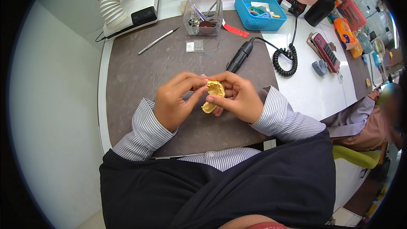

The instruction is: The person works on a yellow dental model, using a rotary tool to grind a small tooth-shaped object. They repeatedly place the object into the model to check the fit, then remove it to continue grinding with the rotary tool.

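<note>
A yellow dental model [216,88] with a row of teeth along its arch is held in front of me, just above the dark work mat. My right hand [241,97] is closed round its right side, thumb across the front and fingers behind. The fingertips and thumb of my left hand [176,97] are pinched at the model's upper left edge. Whether some small piece also sits between those left fingertips is hidden. Beyond my right hand lies a black rotary handpiece [240,57] with a coiled cord.
On the mat [135,76] lie a pen-like metal tool [158,41] and a small clear case [194,46]. Behind stand a clear tool box [203,29], a blue basket [260,12] and a white hose unit [131,10]. A phone [325,52] lies right; another person [360,123] sits farther right.
</note>
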{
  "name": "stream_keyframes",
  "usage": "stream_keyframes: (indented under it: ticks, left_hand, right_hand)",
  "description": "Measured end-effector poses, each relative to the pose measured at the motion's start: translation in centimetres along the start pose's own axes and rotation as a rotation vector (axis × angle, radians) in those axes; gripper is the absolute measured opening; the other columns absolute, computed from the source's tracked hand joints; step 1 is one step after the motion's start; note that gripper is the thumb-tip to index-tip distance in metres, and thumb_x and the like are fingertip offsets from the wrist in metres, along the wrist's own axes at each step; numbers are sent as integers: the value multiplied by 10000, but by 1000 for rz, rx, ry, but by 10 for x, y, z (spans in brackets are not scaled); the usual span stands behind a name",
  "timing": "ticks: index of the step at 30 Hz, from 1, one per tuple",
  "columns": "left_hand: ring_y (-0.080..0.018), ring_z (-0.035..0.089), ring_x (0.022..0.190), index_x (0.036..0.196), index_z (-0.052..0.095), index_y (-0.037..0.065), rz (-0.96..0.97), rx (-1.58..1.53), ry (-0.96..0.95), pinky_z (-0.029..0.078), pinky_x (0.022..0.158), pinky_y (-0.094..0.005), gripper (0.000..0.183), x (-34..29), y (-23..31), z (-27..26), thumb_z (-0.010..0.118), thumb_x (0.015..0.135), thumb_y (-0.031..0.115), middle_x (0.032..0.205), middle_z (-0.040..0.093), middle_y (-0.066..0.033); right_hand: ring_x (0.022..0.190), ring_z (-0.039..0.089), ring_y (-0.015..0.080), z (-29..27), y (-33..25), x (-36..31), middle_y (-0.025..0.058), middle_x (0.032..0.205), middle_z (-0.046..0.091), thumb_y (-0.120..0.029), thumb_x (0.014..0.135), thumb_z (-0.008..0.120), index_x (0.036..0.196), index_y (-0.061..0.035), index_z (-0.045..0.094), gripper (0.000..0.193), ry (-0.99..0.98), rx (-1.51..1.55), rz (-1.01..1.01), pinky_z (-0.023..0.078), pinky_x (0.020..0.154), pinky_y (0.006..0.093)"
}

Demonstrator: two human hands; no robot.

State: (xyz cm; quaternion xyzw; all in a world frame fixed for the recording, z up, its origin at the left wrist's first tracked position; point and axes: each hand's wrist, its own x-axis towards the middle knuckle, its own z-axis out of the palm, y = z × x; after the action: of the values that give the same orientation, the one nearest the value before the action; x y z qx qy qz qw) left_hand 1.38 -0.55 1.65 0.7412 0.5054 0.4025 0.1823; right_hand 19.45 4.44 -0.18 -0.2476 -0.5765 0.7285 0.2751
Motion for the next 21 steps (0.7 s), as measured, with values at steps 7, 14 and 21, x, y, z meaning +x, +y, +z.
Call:
stream_keyframes:
  ticks: [7,14,21]
  left_hand:
    - [-241,631,843,886,620,-3,107,130,51,520,707,-289,149,0,2,1,642,738,-5,900,617,-122]
    - [-230,628,784,870,626,-13,72,93,57,505,672,-282,145,-1,5,-4,646,727,-25,886,623,-123]
    - [-214,633,770,873,617,-26,53,36,55,512,637,-275,163,6,7,3,645,716,-57,855,616,-127]
  right_hand:
    - [739,633,147,3,5,0,118,867,618,-109,809,644,1104,39,450,383,13,-79,-52,528,604,225]
    - [748,630,144,3,6,1,125,874,627,-101,809,641,1106,32,443,380,-4,-135,-40,528,590,228]
    - [628,631,138,-2,14,3,120,785,627,-119,803,649,1040,28,455,340,26,-62,-169,509,500,224]
